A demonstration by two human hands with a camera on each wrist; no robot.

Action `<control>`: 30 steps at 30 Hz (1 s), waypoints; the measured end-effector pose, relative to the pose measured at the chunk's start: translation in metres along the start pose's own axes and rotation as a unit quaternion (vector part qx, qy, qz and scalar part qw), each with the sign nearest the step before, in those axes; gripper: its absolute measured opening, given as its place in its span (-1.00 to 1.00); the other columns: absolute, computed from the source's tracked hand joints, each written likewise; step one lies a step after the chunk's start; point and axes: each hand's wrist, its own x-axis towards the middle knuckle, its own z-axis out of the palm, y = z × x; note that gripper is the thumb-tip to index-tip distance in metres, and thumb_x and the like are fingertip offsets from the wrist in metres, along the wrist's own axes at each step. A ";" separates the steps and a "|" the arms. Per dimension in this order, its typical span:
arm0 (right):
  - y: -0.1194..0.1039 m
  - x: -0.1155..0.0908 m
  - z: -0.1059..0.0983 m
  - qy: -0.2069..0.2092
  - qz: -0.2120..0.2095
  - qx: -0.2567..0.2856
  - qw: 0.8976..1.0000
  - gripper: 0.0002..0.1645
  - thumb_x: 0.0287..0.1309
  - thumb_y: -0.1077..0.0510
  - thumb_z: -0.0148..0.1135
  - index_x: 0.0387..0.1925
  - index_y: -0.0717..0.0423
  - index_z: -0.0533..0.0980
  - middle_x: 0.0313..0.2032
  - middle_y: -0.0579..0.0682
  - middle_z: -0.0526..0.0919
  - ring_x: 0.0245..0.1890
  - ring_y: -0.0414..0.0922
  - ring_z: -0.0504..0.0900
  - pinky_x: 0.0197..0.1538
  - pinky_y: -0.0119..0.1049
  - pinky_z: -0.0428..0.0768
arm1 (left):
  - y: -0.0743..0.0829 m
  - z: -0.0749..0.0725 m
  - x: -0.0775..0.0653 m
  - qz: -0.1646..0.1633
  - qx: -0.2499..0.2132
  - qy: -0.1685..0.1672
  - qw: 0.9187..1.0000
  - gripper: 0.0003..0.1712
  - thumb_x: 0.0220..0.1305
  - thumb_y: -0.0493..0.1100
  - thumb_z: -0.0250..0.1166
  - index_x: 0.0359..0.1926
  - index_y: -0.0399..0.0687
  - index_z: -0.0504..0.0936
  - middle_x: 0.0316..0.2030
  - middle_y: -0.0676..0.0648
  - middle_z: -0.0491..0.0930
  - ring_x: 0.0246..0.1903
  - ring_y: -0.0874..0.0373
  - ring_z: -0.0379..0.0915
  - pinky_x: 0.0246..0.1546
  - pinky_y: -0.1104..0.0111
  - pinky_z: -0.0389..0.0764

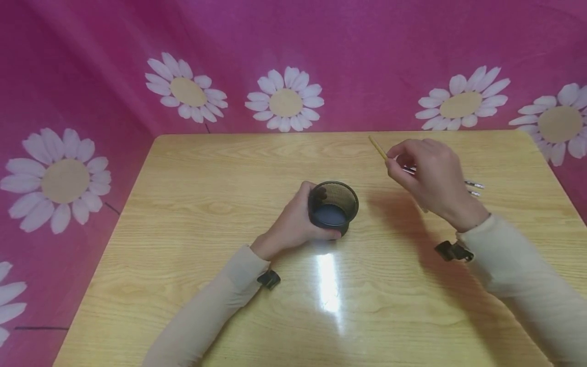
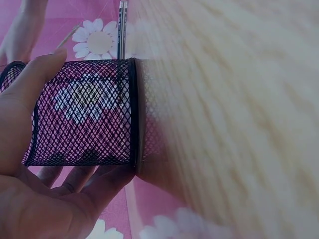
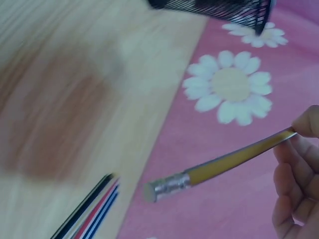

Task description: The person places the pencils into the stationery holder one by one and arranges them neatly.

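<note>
My left hand [image 1: 293, 219] grips a black mesh pencil cup [image 1: 337, 201], thumb on one side and fingers around the other. The cup stands upright, mouth up, its base right at the tabletop; through the mouth its bare bottom shows. To the right and farther back, my right hand [image 1: 435, 176] pinches a yellow pencil [image 3: 234, 160] between thumb and fingertips, above the table. A metal band and eraser [image 3: 164, 189] cap one end of it. Below this hand lie several striped pencils [image 3: 89, 211], partly hidden by it in the head view.
A light wood-grain table [image 1: 206, 178] spreads under both hands. Pink cloth [image 1: 357, 51] printed with large white daisies hangs beyond the back and side edges. Each sleeve cuff has a dark clip-like piece [image 1: 269, 279] at the wrist.
</note>
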 end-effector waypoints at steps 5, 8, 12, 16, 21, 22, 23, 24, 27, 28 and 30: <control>-0.017 0.012 -0.001 0.023 -0.019 0.032 0.999 -0.86 0.33 0.22 0.35 -0.19 0.23 0.72 -0.44 0.04 0.74 -0.41 -0.04 0.62 -0.25 -0.16 0.41 | -0.001 0.000 0.000 0.002 -0.007 -0.001 1.000 0.04 -0.11 -0.20 0.85 0.26 -0.15 0.31 0.27 -0.13 0.53 0.29 0.04 0.46 0.43 0.22 0.39; -0.025 0.019 -0.002 0.036 -0.031 0.049 0.998 -0.81 0.36 0.18 0.34 -0.20 0.26 0.71 -0.45 0.07 0.72 -0.39 -0.05 0.61 -0.27 -0.21 0.38 | -0.001 0.000 0.001 0.002 -0.011 -0.003 1.000 0.04 -0.11 -0.20 0.85 0.26 -0.14 0.31 0.28 -0.12 0.54 0.30 0.04 0.45 0.43 0.21 0.39; -0.035 0.026 -0.002 0.050 -0.045 0.067 0.995 -0.75 0.38 0.14 0.34 -0.20 0.31 0.69 -0.45 0.11 0.72 -0.37 -0.08 0.62 -0.34 -0.35 0.37 | -0.001 0.000 0.001 0.001 -0.012 -0.004 1.000 0.04 -0.11 -0.20 0.84 0.26 -0.13 0.31 0.28 -0.10 0.54 0.30 0.04 0.45 0.43 0.20 0.40; -0.044 0.032 -0.002 0.063 -0.052 0.081 0.993 -0.75 0.38 0.15 0.37 -0.20 0.33 0.69 -0.44 0.13 0.74 -0.35 -0.09 0.62 -0.36 -0.45 0.36 | -0.001 -0.001 0.001 0.004 -0.014 -0.007 1.000 0.03 -0.11 -0.20 0.84 0.24 -0.13 0.31 0.28 -0.10 0.54 0.30 0.04 0.45 0.43 0.19 0.40; -0.054 0.039 0.000 0.074 -0.055 0.106 0.990 -0.75 0.36 0.17 0.40 -0.19 0.36 0.69 -0.42 0.16 0.75 -0.35 -0.07 0.63 -0.30 -0.44 0.40 | -0.002 -0.002 0.002 0.008 -0.018 -0.009 1.000 0.02 -0.11 -0.21 0.84 0.23 -0.13 0.31 0.28 -0.12 0.55 0.30 0.05 0.45 0.43 0.18 0.39; -0.056 0.040 0.000 0.075 -0.055 0.111 0.989 -0.75 0.36 0.18 0.40 -0.18 0.37 0.69 -0.41 0.16 0.76 -0.35 -0.06 0.64 -0.28 -0.43 0.41 | -0.002 -0.002 0.002 0.009 -0.019 -0.009 1.000 0.02 -0.11 -0.21 0.84 0.23 -0.13 0.31 0.28 -0.13 0.55 0.30 0.04 0.45 0.43 0.18 0.39; -0.058 0.041 0.001 0.077 -0.055 0.116 0.989 -0.76 0.35 0.19 0.40 -0.18 0.37 0.69 -0.40 0.17 0.76 -0.35 -0.05 0.64 -0.25 -0.41 0.42 | -0.002 -0.002 0.002 0.009 -0.020 -0.009 1.000 0.02 -0.11 -0.22 0.84 0.24 -0.14 0.31 0.29 -0.13 0.55 0.30 0.04 0.45 0.43 0.19 0.39; -0.060 0.042 0.001 0.079 -0.054 0.120 0.988 -0.76 0.35 0.20 0.40 -0.18 0.37 0.69 -0.40 0.18 0.76 -0.36 -0.05 0.64 -0.23 -0.37 0.43 | -0.002 -0.002 0.002 0.010 -0.022 -0.009 1.000 0.02 -0.11 -0.22 0.84 0.24 -0.14 0.31 0.29 -0.14 0.55 0.30 0.04 0.45 0.43 0.19 0.39; -0.066 0.044 0.004 0.084 -0.054 0.135 0.986 -0.78 0.34 0.22 0.42 -0.17 0.38 0.68 -0.38 0.18 0.77 -0.37 -0.04 0.64 -0.20 -0.29 0.44 | -0.002 -0.002 0.002 0.009 -0.023 -0.008 1.000 0.02 -0.12 -0.23 0.84 0.23 -0.15 0.31 0.28 -0.14 0.55 0.29 0.03 0.46 0.42 0.20 0.40; -0.067 0.045 0.005 0.086 -0.054 0.140 0.985 -0.78 0.33 0.23 0.42 -0.16 0.38 0.68 -0.38 0.18 0.77 -0.37 -0.04 0.65 -0.20 -0.28 0.44 | -0.002 -0.002 0.002 0.008 -0.023 -0.008 1.000 0.02 -0.12 -0.23 0.84 0.23 -0.14 0.31 0.28 -0.13 0.55 0.29 0.04 0.46 0.42 0.21 0.41; -0.071 0.046 0.008 0.090 -0.057 0.149 0.983 -0.78 0.33 0.23 0.42 -0.16 0.37 0.68 -0.38 0.17 0.77 -0.36 -0.03 0.65 -0.20 -0.24 0.44 | -0.003 -0.001 0.003 0.008 -0.024 -0.008 1.000 0.02 -0.12 -0.23 0.84 0.22 -0.14 0.31 0.27 -0.12 0.55 0.28 0.05 0.47 0.41 0.22 0.41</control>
